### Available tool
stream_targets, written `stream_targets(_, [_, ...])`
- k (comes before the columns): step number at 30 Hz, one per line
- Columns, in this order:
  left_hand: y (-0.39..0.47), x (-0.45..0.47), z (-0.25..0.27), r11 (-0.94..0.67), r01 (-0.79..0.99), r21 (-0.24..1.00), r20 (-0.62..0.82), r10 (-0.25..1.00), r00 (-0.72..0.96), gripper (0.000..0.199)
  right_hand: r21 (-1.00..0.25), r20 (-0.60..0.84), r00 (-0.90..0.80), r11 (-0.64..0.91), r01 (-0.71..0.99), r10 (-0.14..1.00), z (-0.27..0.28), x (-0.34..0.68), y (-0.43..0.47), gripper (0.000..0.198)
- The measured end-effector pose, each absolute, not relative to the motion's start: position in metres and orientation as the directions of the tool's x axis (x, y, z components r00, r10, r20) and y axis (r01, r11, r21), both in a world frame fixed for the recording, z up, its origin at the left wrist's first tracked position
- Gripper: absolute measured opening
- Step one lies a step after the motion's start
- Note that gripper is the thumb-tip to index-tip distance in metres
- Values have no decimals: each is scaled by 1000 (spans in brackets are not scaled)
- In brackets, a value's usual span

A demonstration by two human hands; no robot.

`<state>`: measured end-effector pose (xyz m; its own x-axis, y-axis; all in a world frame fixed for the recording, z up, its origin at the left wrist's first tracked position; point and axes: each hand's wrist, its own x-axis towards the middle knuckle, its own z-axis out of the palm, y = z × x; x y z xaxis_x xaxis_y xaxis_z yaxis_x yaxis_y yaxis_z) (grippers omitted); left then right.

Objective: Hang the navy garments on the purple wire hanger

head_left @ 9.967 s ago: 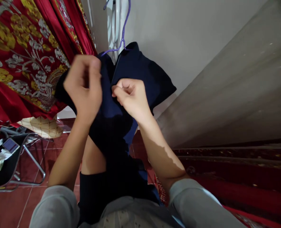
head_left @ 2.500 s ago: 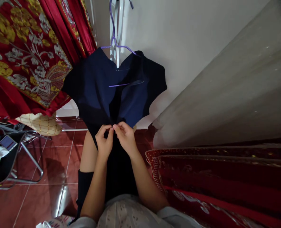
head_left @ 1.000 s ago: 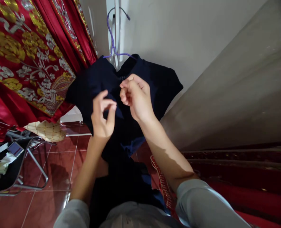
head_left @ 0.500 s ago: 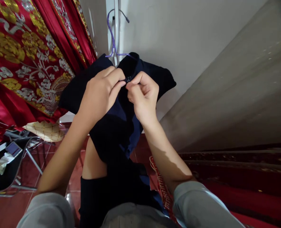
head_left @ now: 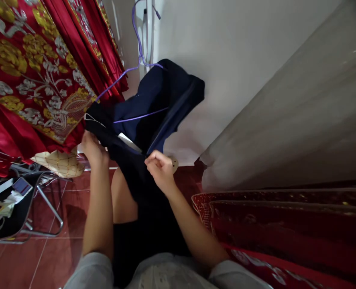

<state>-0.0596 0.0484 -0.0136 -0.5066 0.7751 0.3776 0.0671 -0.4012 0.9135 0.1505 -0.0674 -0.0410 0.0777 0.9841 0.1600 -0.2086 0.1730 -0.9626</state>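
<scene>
A dark navy garment hangs partly on a purple wire hanger. Its left shoulder is off the hanger, so the hanger's left arm and lower bar show bare. My left hand is closed on the garment's left shoulder edge, below a thin white loop on the cloth; its fingertips are partly hidden. My right hand pinches the garment's front opening near its lower point. A white tag-like strip shows inside the opening. The right shoulder remains over the hanger.
Red cloth with gold and silver embroidery hangs at left. Below it, a black chair bears a phone and papers. A pale grey cloth and red beaded fabric are at right. A wall stands behind.
My hands have left the collar and moved apart and down. The garment's left shoulder has come off the hanger, and the neck opening is now spread wide.
</scene>
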Motion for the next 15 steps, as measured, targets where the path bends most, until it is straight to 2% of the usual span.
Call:
stream_targets(2, [33,-44,-52,-317,48,947,300,827,-475,27,-954,126,126,155,-258,984,-45,150,-76,18])
stream_targets(4, [18,-29,-74,-240,54,969,243,897,-369,22,-950,103,195,155,-270,975,-49,154,-78,15])
stream_targets(7, [6,-15,-76,-195,88,977,209,959,-192,17,-975,81,242,127,-180,967,-54,166,-71,14])
stream_targets(9, [2,-11,-61,-249,139,958,260,963,-72,16,-991,104,269,121,-48,958,-55,175,-64,16])
stream_targets(11, [-2,-4,-39,-346,161,924,348,937,15,19,-977,208,295,182,112,933,-53,181,-57,15])
stream_targets(12, [-5,1,-26,-394,158,905,391,919,49,21,-957,273,272,232,175,923,-51,183,-55,21])
stream_targets(13, [-9,7,-14,-439,146,887,432,899,79,22,-937,326,208,286,202,922,-48,185,-52,32])
stream_targets(15, [-15,20,8,-542,140,829,522,839,156,24,-928,357,-8,356,108,934,-39,184,-49,45])
